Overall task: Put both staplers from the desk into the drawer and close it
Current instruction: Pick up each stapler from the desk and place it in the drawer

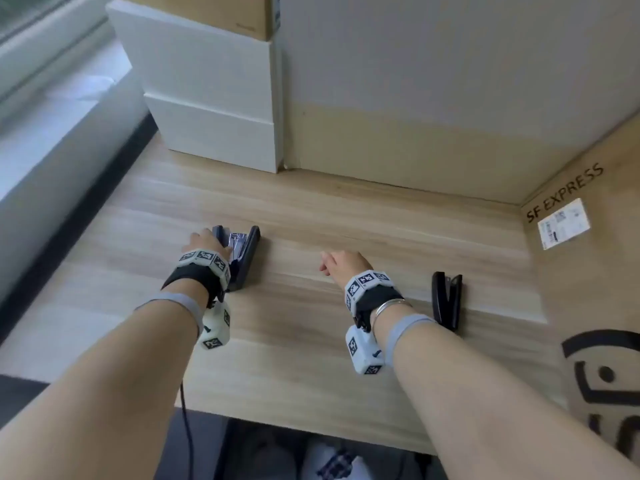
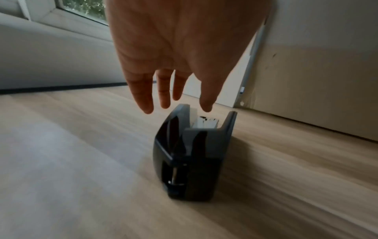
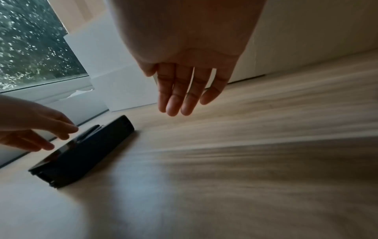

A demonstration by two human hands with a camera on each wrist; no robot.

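A dark blue-grey stapler (image 1: 244, 258) lies on its side on the wooden desk (image 1: 346, 220), its metal staple channel showing. My left hand (image 1: 207, 241) hovers right over its left half; in the left wrist view the straight fingers (image 2: 147, 103) hang just above the stapler (image 2: 194, 153) without gripping it. My right hand (image 1: 334, 264) floats open over the middle of the desk and holds nothing, its fingers (image 3: 180, 105) straight. A second, black stapler (image 1: 446, 301) lies just right of my right wrist. No open drawer is in view.
A white unit with two stacked fronts (image 1: 214, 98) stands at the back left against the wall, a cardboard box (image 1: 225, 12) on top of it. A large SF EXPRESS cardboard box (image 1: 588, 289) bounds the desk's right side. The window sill (image 1: 52, 109) runs along the left.
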